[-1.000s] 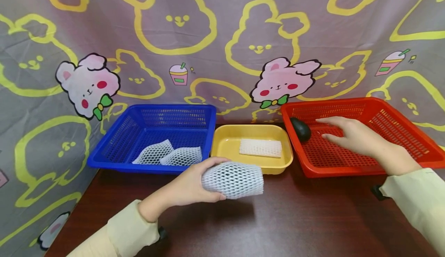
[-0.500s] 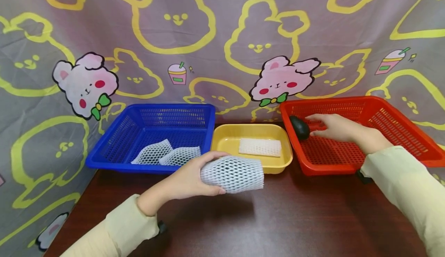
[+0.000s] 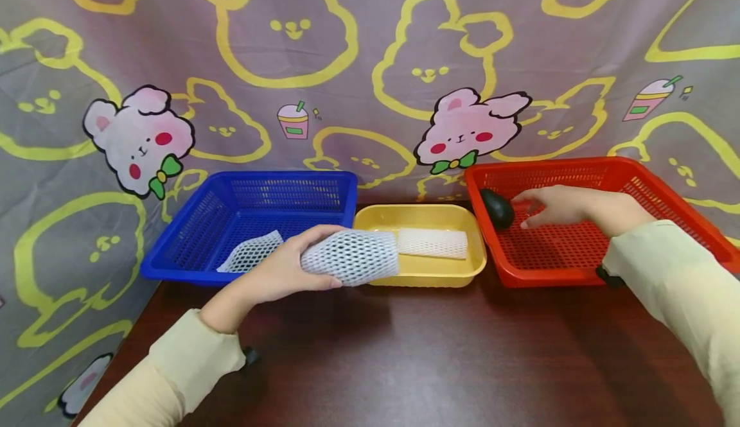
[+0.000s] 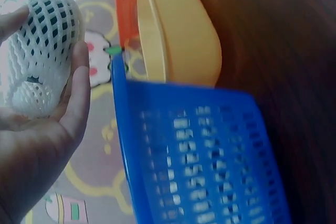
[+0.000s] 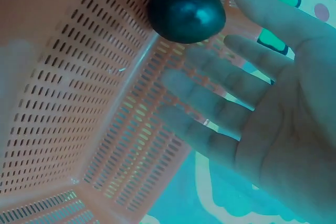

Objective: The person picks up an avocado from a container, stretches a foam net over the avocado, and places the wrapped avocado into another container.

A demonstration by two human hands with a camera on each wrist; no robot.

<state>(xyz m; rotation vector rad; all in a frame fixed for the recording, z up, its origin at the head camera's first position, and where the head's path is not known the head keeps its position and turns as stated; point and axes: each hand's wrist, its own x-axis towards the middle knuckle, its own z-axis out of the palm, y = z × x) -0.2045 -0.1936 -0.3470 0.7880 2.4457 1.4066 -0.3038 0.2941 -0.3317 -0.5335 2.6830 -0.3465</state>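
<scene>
My left hand [image 3: 277, 271] grips a white foam net sleeve [image 3: 351, 257] over the front edge between the blue basket and the yellow tray. Through its mesh, in the left wrist view, something dark shows inside the foam net [image 4: 50, 24], apparently an avocado. Inside the red basket [image 3: 555, 280], a dark, smooth avocado [image 3: 497, 209] lies against the left wall. My right hand [image 3: 569, 207] is just right of it, fingers spread toward it. In the right wrist view a gap shows between the thumb and the avocado [image 5: 186, 11]; nothing is held.
A blue basket [image 3: 173, 273] at left holds a netted piece [image 3: 251, 252]; my left hand hides part of its contents. The yellow tray [image 3: 428, 279] between the baskets carries a flat white foam net [image 3: 442, 243]. A patterned curtain [image 3: 347, 61] hangs behind the wooden table [image 3: 462, 350].
My left hand has carried the netted avocado left and slightly up, toward the blue basket. My right hand has moved left in the red basket, close to the avocado there.
</scene>
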